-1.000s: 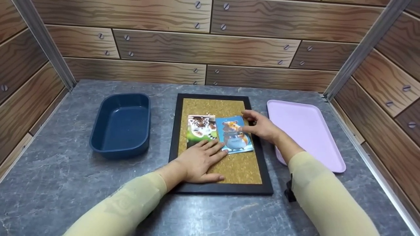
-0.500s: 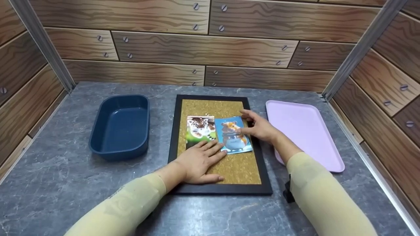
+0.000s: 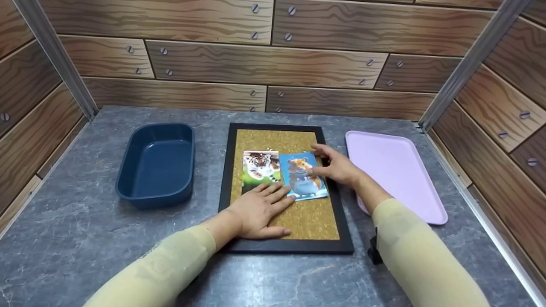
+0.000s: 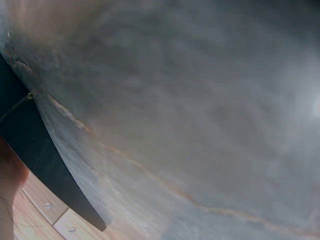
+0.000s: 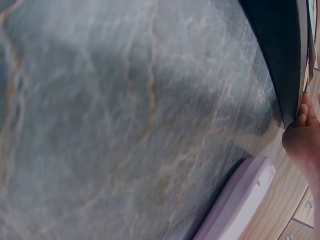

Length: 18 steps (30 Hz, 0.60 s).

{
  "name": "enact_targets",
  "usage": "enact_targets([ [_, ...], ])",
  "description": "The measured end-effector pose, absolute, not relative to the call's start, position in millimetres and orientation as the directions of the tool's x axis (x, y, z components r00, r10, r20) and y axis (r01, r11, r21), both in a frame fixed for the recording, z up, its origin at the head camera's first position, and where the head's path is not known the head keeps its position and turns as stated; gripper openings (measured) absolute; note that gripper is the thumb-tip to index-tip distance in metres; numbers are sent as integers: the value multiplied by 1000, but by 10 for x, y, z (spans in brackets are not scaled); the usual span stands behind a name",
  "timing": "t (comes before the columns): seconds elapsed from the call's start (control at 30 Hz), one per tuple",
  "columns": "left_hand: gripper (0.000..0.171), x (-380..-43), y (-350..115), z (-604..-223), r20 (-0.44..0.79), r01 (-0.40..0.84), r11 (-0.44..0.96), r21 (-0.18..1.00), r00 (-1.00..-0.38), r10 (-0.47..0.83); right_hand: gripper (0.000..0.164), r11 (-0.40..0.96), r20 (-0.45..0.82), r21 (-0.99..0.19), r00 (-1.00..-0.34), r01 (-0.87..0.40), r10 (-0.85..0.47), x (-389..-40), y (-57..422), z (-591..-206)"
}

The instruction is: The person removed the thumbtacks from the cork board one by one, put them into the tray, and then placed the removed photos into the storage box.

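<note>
A cork board [image 3: 313, 219] with a black frame [image 3: 294, 246] lies flat on the table. Two pictures are side by side on it: a tiger cub picture [image 3: 260, 165] on the left and a blue hamster picture [image 3: 305, 185] on the right. My left hand [image 3: 258, 211] rests flat, fingers spread, over the lower part of the tiger picture, its fingertips at the hamster picture's lower left corner. With my right hand [image 3: 337, 165] I hold the hamster picture by its right edge, thumb on its face, index finger at the top right corner. The other right fingers are partly hidden.
A deep blue bin [image 3: 155, 168] stands left of the board. To the right lies a shallow lilac tray [image 3: 396, 170], partly behind my right forearm. Wood-print walls [image 3: 213, 59] with metal corner posts enclose the grey marbled table [image 3: 76, 204].
Almost nothing differs: the right thumb has shifted slightly left over the hamster picture. The left hand, both pictures and the board stay in place.
</note>
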<state>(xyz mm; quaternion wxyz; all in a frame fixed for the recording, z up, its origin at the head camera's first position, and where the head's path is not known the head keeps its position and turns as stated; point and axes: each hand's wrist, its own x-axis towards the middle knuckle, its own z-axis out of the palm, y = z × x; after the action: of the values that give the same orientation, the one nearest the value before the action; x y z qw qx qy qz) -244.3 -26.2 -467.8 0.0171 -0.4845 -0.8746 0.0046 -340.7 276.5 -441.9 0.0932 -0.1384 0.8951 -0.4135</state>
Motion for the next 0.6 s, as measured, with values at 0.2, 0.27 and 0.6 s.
enact_targets([
  [0.2, 90, -2445, -260, -4680, 31, 847, 530, -32, -529, 848, 86, 591, -36, -785, -938, -187, -345, -3401, 2764, -4411],
  [0.27, 89, -2447, -259, -4679, 30, 848, 530, -34, -529, 848, 86, 572, -30, -798, -935, -190, -353, -3395, 2764, -4402],
  [0.6, 89, -2449, -260, -4677, 16, 847, 532, -27, -531, 847, 81, 562, -32, -804, -931, -193, -365, -3396, 2777, -4404],
])
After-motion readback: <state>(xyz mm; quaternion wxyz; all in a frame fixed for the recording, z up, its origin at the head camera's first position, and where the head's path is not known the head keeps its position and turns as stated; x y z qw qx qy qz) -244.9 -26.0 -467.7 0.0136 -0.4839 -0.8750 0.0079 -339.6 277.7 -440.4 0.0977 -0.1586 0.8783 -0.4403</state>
